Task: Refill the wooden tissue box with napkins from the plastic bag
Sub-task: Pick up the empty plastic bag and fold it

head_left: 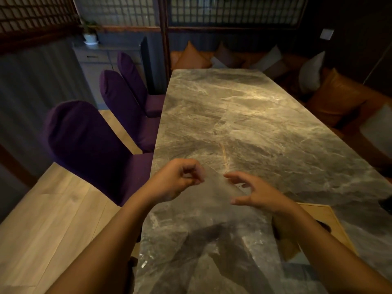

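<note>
Seen from the head camera, a person's two bare forearms reach out over the near end of a long marble table (233, 113). Between the hands hangs a clear plastic bag (203, 240), so thin that the stone's veining shows through it; no napkins can be made out inside. The left hand (180, 179) is raised with the wrist bent, fingers curled in and thumb meeting fingertips, pinching the bag's upper edge. The right hand (254, 192) sits just beside it, palm turned inward, fingers spread and loosely curved, thumb held apart, gripping nothing; whether its fingertips touch the film cannot be told. The wooden tissue box (326, 217) lies on the table under the right forearm, partly hidden, a dark slot showing in its top. The step appears to be opening the bag's mouth. To do it well, the right hand would likely need to catch the opposite layer of film close to the left hand's pinch, then draw the two layers apart gently, since film this thin clings and slips. Purple chairs (89, 145) stand along the table's left side.
</note>
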Available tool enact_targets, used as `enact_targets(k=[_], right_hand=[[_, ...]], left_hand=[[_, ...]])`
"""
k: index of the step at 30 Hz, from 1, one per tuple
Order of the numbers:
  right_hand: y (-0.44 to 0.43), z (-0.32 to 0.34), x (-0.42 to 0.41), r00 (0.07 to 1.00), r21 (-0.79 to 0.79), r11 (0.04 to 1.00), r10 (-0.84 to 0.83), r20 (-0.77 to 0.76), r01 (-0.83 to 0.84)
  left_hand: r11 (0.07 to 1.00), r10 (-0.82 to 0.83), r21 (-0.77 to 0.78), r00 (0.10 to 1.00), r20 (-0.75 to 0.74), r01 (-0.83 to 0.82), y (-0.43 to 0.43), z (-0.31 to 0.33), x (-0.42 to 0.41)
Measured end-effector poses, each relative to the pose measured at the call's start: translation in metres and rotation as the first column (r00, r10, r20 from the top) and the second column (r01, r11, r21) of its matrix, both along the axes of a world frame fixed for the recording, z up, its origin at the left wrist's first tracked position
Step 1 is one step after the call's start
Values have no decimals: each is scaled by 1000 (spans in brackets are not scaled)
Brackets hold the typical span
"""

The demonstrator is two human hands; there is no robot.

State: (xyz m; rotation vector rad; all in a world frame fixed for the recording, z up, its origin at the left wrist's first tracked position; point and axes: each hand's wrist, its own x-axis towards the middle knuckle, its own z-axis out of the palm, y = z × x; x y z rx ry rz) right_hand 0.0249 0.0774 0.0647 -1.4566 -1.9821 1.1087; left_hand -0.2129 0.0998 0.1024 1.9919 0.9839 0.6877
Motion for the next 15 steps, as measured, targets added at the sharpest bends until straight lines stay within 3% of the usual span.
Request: enact_targets(k=[3, 5, 9, 12, 15], right_hand=[[6, 1, -6, 997, 13, 1000, 19, -75, -18], [5, 2, -3, 984, 1, 999, -42, -171, 43], [-3, 1, 11, 912, -31, 986, -163, -375, 163], [-6, -3, 17, 839, -40, 962, -255, -481, 270], [-10, -8, 17, 772, -82, 939, -322, -548, 333]], left_hand=[[1000, -6, 26, 1000, 18, 6, 1, 6, 3], [996, 91, -14, 992, 89, -91, 1, 10, -5], [932, 316, -282, 888, 335, -226, 13, 5, -32], [780, 492, -597, 773, 401, -187, 18, -19, -31], [742, 483, -669, 718, 502, -31, 7, -46, -24]])
